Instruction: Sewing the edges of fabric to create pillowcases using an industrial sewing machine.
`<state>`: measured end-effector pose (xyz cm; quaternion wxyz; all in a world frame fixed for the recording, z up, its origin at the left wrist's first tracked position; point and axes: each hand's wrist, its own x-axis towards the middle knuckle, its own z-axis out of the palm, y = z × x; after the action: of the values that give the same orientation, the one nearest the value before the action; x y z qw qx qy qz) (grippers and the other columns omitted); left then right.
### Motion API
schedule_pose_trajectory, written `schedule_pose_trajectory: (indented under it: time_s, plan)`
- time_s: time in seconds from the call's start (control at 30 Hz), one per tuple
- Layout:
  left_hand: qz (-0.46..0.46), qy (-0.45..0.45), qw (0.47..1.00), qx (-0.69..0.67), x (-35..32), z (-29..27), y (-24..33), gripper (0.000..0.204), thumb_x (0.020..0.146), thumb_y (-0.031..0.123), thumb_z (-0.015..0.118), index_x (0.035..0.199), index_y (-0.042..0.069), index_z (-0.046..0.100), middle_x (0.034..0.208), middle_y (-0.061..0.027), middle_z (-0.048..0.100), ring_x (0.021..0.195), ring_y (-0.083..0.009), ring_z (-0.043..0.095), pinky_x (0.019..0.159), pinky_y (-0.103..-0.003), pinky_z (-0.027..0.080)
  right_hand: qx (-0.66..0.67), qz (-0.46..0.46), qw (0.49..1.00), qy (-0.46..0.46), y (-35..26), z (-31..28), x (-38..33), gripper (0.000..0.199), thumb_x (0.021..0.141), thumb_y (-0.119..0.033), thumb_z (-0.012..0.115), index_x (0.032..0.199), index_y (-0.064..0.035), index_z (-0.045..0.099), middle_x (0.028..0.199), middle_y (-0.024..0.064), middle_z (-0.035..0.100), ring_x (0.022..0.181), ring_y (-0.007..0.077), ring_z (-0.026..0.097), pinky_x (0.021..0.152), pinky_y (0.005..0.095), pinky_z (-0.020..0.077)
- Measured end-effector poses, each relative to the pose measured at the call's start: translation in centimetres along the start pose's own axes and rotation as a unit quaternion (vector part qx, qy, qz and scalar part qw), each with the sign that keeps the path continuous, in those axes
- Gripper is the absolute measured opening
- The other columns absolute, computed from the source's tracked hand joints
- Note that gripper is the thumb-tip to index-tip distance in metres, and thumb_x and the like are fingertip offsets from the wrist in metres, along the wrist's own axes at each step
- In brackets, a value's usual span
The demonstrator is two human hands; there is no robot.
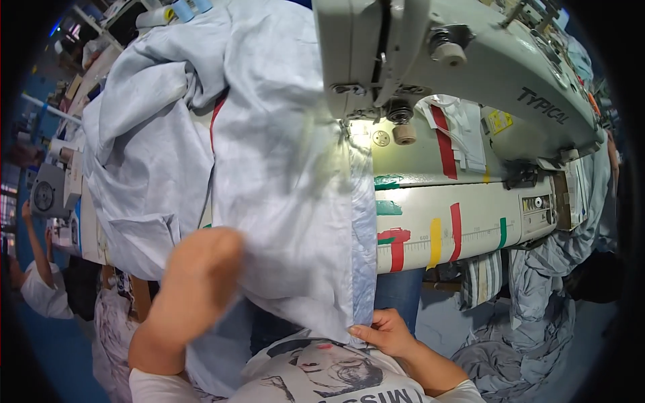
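A large piece of pale grey-blue fabric (282,174) lies over the sewing machine's bed and drapes off its near edge. Its right side has a folded hem strip (363,235), which runs from under the needle area toward me. At the near end of this strip, my right hand (388,332) pinches the fabric's corner between thumb and fingers. My left hand (209,265) is over the fabric's near left part, smeared by motion. Its fingers do not show clearly, and I cannot tell whether it touches the cloth. The lit sewing machine head (376,67) stands above the strip's far end.
Coloured tape strips (435,242) mark the machine bed's ruler edge at right. White slips (463,134) lie under the machine arm. Grey cloth (497,363) hangs and heaps at lower right. Far left, another person (44,289) sits near a machine and thread cones (62,149).
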<state>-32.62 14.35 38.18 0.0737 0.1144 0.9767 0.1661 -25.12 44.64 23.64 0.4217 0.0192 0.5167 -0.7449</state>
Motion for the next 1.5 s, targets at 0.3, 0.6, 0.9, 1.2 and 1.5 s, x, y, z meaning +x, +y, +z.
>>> schedule_pose_trajectory:
  time_s: [0.3, 0.6, 0.9, 1.2, 1.5]
  plan:
    - [0.19, 0.101, 0.976, -0.022, 9.2, 7.2, 0.9, 0.061, 0.077, 0.016, 0.071, 0.131, 0.001, 0.049, 0.138, -0.0141, 0.048, 0.131, -0.0316, 0.042, 0.109, -0.048, 0.03, -0.14, -0.078, 0.984, 0.083, -2.3, -0.5, -2.0, 0.01, 0.087, -0.009, 0.07, 0.089, 0.0009, 0.071, 0.07, 0.0032, 0.065, 0.061, 0.0049, 0.053, 0.054, 0.0229, 0.0408]
    - [0.228, 0.057, 0.972, 0.002, 11.2, 6.2, -0.8, 0.064, 0.073, 0.023, 0.073, 0.132, 0.009, 0.052, 0.138, -0.0127, 0.047, 0.132, -0.031, 0.041, 0.108, -0.052, 0.03, -0.186, -0.076, 0.978, 0.063, -3.1, 0.3, 0.1, 0.008, 0.084, -0.004, 0.071, 0.087, 0.0034, 0.07, 0.077, 0.004, 0.07, 0.068, 0.0054, 0.058, 0.059, 0.0225, 0.045]
    - [0.165, 0.139, 0.975, 0.051, 11.5, 5.7, -4.1, 0.048, 0.075, 0.022, 0.07, 0.12, 0.011, 0.059, 0.128, -0.0186, 0.048, 0.123, -0.0363, 0.045, 0.105, -0.048, 0.033, -0.067, -0.073, 0.991, 0.092, -2.7, 1.1, 1.6, 0.011, 0.087, -0.007, 0.069, 0.091, 0.0031, 0.069, 0.075, -0.0019, 0.064, 0.07, 0.0029, 0.051, 0.06, 0.0214, 0.0417]
    - [-0.095, 0.187, 0.973, 0.092, -2.8, 3.5, -6.9, 0.032, 0.071, -0.003, 0.057, 0.102, 0.003, 0.059, 0.117, -0.0182, 0.056, 0.106, -0.0375, 0.053, 0.093, -0.041, 0.04, -0.029, -0.048, 0.993, 0.107, -3.3, 2.1, 2.3, 0.013, 0.089, -0.01, 0.067, 0.092, 0.0029, 0.069, 0.081, -0.0006, 0.066, 0.072, 0.0041, 0.053, 0.065, 0.0221, 0.0439]
    - [0.259, 0.281, 0.923, 0.052, -2.8, 13.7, 4.3, 0.03, 0.082, 0.017, 0.059, 0.111, 0.013, 0.061, 0.11, -0.0026, 0.06, 0.099, -0.0164, 0.058, 0.1, -0.046, 0.027, 0.121, -0.096, 0.984, 0.085, -2.0, 3.1, 2.2, 0.013, 0.091, -0.008, 0.063, 0.097, 0.0031, 0.066, 0.085, 0.0063, 0.068, 0.071, 0.0099, 0.061, 0.064, 0.0241, 0.0492]
